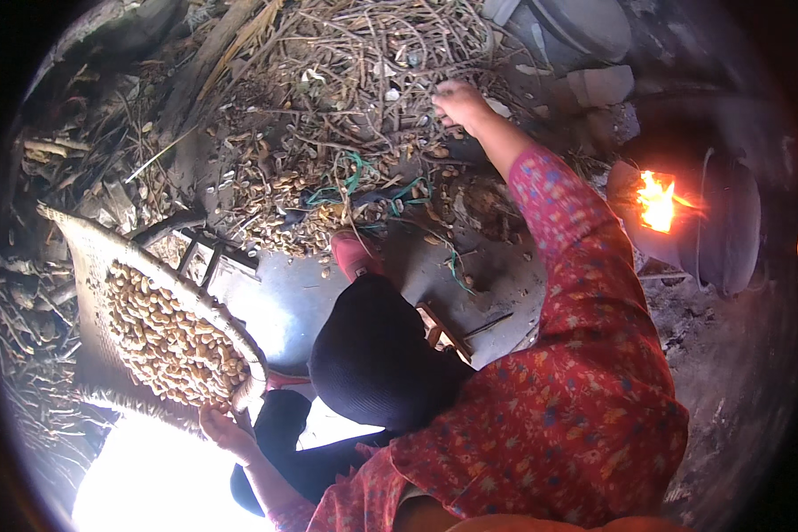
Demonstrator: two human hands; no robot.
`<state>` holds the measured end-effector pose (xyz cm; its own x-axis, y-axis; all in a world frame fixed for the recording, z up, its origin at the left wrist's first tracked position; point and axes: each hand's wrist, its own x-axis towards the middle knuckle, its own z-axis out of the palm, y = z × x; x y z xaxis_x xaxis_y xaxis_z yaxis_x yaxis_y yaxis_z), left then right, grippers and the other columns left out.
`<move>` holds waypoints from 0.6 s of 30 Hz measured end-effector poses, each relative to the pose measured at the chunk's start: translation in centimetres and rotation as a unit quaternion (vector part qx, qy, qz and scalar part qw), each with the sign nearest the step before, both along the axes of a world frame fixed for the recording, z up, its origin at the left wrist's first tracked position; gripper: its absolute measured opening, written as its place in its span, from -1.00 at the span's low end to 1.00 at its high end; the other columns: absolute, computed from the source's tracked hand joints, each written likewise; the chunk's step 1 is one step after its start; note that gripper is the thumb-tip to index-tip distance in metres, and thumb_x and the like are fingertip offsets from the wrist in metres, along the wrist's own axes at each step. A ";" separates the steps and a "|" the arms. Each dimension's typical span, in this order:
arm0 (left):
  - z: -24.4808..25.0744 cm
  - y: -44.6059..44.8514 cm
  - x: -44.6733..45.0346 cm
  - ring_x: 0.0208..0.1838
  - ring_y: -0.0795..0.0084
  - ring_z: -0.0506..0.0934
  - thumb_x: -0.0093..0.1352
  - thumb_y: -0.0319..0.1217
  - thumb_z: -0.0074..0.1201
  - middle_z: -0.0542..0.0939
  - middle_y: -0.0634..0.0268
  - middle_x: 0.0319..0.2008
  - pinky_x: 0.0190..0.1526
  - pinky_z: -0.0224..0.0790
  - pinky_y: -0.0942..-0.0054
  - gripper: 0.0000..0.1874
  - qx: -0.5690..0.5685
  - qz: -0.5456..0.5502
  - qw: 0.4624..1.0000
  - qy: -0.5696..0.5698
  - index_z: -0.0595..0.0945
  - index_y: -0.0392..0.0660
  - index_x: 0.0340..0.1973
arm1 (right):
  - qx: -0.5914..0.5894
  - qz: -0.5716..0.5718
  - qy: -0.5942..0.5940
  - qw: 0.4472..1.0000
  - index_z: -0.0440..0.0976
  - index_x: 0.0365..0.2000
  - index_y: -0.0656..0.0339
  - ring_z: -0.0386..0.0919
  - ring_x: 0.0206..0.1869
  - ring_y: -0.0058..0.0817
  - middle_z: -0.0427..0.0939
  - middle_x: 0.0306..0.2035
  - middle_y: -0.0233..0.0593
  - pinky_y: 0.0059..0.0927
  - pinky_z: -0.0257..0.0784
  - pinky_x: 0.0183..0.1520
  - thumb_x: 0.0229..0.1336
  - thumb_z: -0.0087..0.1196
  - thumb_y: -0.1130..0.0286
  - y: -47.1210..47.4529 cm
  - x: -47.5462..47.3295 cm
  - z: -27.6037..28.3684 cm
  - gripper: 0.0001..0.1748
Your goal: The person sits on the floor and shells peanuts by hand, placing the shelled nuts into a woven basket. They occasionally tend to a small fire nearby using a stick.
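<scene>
My left hand (225, 431) is at the near corner of a woven winnowing basket (93, 266), its fingers against the edge beside the peanuts. Whether they grip the basket or a peanut is unclear. A broad heap of unshelled peanuts (173, 339) lies in the basket, which has a thick pale rim. My right arm stretches forward, with my right hand (462, 105) over the near right side of a pile of dry twigs (386, 60). Its fingers are curled and slightly blurred, so anything inside them is hidden.
Flames burn in the stove opening (657, 201) on the right, close to my right sleeve. Peanut shells (286, 226) and green string (356, 176) litter the floor ahead of my pink shoe (356, 256). A dark-framed stool (199, 259) stands beside the basket. Basins (585, 26) sit at top right.
</scene>
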<state>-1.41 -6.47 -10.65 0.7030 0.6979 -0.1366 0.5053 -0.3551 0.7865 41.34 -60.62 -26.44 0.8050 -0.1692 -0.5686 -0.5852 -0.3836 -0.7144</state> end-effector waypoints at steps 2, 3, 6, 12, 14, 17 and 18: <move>0.0 0.0 -0.1 -0.21 0.48 0.39 0.48 -0.37 -0.21 0.41 0.23 -0.22 -0.14 0.33 0.53 -0.68 0.016 -0.002 1.000 0.007 0.37 -0.27 0.08 | -0.155 0.070 -0.040 0.985 0.38 0.04 0.23 0.59 -0.28 -0.40 0.58 -0.24 -0.06 -0.34 0.53 -0.30 0.10 0.13 0.30 0.5 3.6 -4.5 -0.51; 0.1 -0.1 -0.1 -0.21 0.49 0.41 0.48 -0.39 -0.23 0.43 0.22 -0.22 -0.15 0.33 0.54 -0.70 0.047 -0.001 0.999 0.026 0.39 -0.29 0.06 | -0.228 0.083 -0.092 0.966 0.38 0.06 0.21 0.58 -0.35 -0.43 0.59 -0.30 -0.09 -0.36 0.53 -0.34 0.10 0.15 0.32 0.7 4.7 -6.8 -0.51; 0.6 -1.0 0.1 -0.20 0.50 0.39 0.48 -0.39 -0.21 0.40 0.23 -0.22 -0.16 0.34 0.60 -0.68 0.072 -0.006 0.996 0.045 0.35 -0.27 0.09 | -0.233 0.090 -0.103 0.963 0.44 0.00 0.18 0.58 -0.43 -0.45 0.60 -0.38 -0.11 -0.39 0.52 -0.37 0.09 0.17 0.35 0.8 6.7 -12.9 -0.57; 1.3 -1.5 0.7 -0.19 0.52 0.37 0.49 -0.39 -0.24 0.38 0.24 -0.22 -0.18 0.36 0.64 -0.69 -0.017 0.060 0.997 0.039 0.34 -0.28 0.08 | -0.041 -0.068 -0.298 0.951 0.52 -0.34 0.32 0.56 -0.46 -0.49 0.58 -0.47 -0.28 -0.46 0.48 -0.42 0.08 0.22 0.46 1.3 4.4 -13.1 -0.84; 1.2 -1.0 0.8 -0.19 0.52 0.38 0.49 -0.40 -0.25 0.40 0.23 -0.21 -0.17 0.36 0.61 -0.70 0.007 0.027 0.999 0.035 0.35 -0.29 0.07 | 0.101 -0.233 -0.189 0.948 0.52 -0.32 0.30 0.56 -0.43 -0.50 0.58 -0.44 -0.28 -0.48 0.49 -0.38 0.09 0.21 0.48 1.5 0.9 -8.2 -0.85; 1.0 -0.6 0.9 -0.21 0.51 0.40 0.49 -0.43 -0.26 0.43 0.22 -0.21 -0.17 0.35 0.55 -0.71 0.082 -0.038 0.995 0.030 0.36 -0.30 0.05 | 0.210 -0.277 -0.143 0.927 0.51 -0.28 0.28 0.56 -0.35 -0.52 0.59 -0.37 -0.29 -0.48 0.50 -0.30 0.12 0.18 0.50 2.1 -4.3 0.1 -0.86; 1.0 -0.6 0.9 -0.22 0.50 0.40 0.49 -0.44 -0.26 0.44 0.22 -0.22 -0.17 0.35 0.54 -0.72 0.093 -0.045 0.994 0.033 0.36 -0.31 0.05 | 0.255 -0.279 -0.157 0.913 0.50 -0.27 0.27 0.56 -0.32 -0.52 0.58 -0.34 -0.29 -0.48 0.51 -0.26 0.12 0.17 0.50 2.2 -6.2 2.6 -0.85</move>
